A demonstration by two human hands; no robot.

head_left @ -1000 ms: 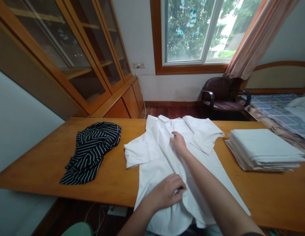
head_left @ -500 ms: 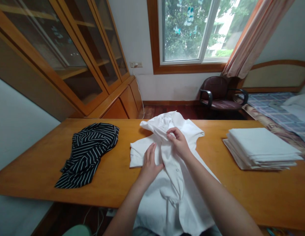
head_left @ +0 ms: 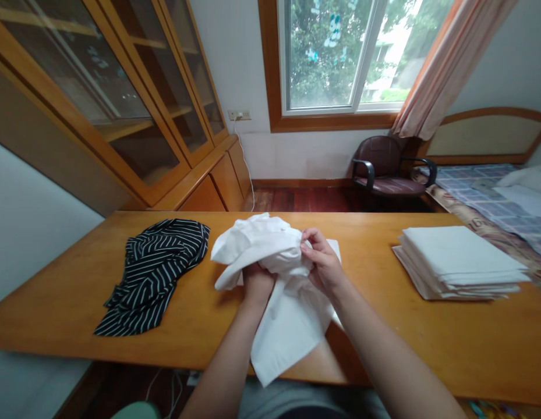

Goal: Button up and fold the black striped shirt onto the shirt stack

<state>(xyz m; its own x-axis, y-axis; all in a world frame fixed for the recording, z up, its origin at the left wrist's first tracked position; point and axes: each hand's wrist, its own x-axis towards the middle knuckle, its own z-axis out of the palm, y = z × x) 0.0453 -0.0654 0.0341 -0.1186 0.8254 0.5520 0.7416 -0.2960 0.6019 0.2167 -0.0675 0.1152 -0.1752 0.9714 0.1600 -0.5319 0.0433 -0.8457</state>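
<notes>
A white short-sleeved shirt (head_left: 270,256) is bunched up and lifted off the wooden table (head_left: 200,326), its lower part hanging over the near edge. My left hand (head_left: 255,283) is tucked under the bunched cloth and closed on it, its fingers mostly hidden. My right hand (head_left: 321,259) pinches the shirt's upper fabric from the right side. Both hands sit close together at the middle of the table.
A black-and-white striped garment (head_left: 156,265) lies crumpled to the left. A stack of folded white cloths (head_left: 460,262) sits to the right. Beyond the table are a glass-door cabinet (head_left: 122,105), a dark armchair (head_left: 388,171), a window and a bed (head_left: 501,186).
The shirt lay spread flat a second ago. Both hands gathered it toward the middle and lifted it into a bunch; the left hand moved from the hem up under the cloth.
</notes>
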